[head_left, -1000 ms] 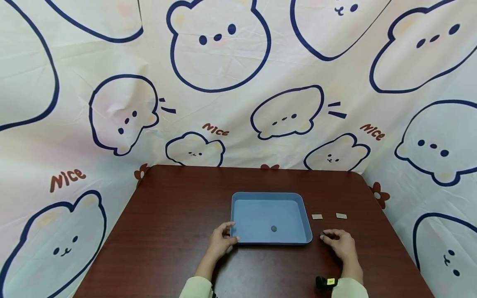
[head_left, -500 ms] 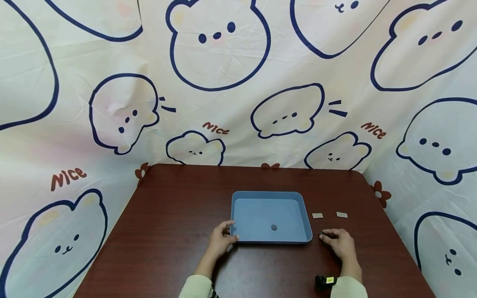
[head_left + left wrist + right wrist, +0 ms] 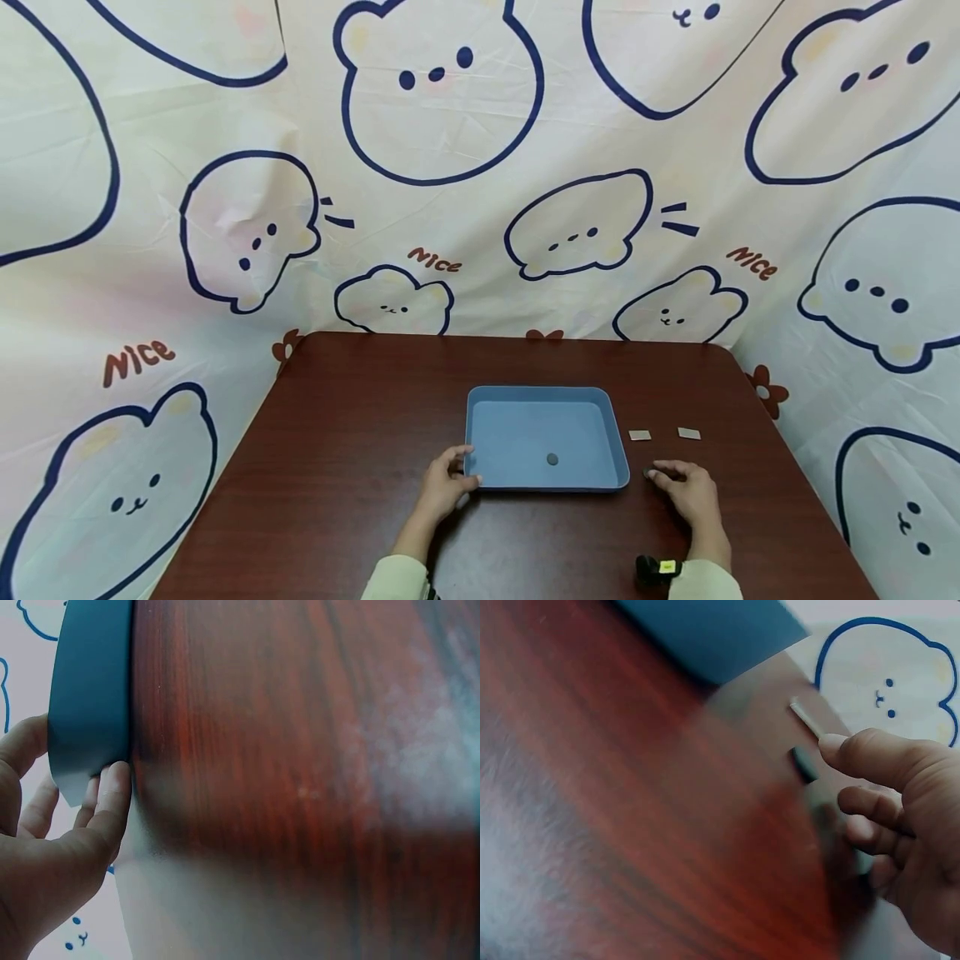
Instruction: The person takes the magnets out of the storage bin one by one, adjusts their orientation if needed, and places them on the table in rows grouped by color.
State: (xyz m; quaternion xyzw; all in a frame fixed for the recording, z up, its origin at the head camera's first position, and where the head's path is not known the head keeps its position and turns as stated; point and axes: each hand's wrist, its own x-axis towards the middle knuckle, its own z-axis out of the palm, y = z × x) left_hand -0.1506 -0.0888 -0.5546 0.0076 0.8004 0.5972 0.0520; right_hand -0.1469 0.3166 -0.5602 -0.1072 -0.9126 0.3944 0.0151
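A shallow blue rectangular tray [image 3: 546,433] lies on the dark brown table. My left hand [image 3: 442,483] grips its near-left corner; in the left wrist view the thumb [image 3: 112,778] presses one side of the tray, with other fingers on the opposite side. Inside the tray lies a small dark grey disc [image 3: 552,459]. My right hand [image 3: 688,492] is low over the table, right of the tray, with its fingertips at a small dark piece [image 3: 804,765]. Between that piece and the thumb [image 3: 838,746] the right wrist view shows a gap; whether a hidden finger holds it cannot be told.
Two small pale rectangular tiles lie right of the tray: a left one [image 3: 640,435] and a right one [image 3: 688,433]. A printed cloth [image 3: 480,208] with cartoon bears hangs behind and beside the table [image 3: 360,417]. A strapped black device [image 3: 657,570] sits by my right wrist.
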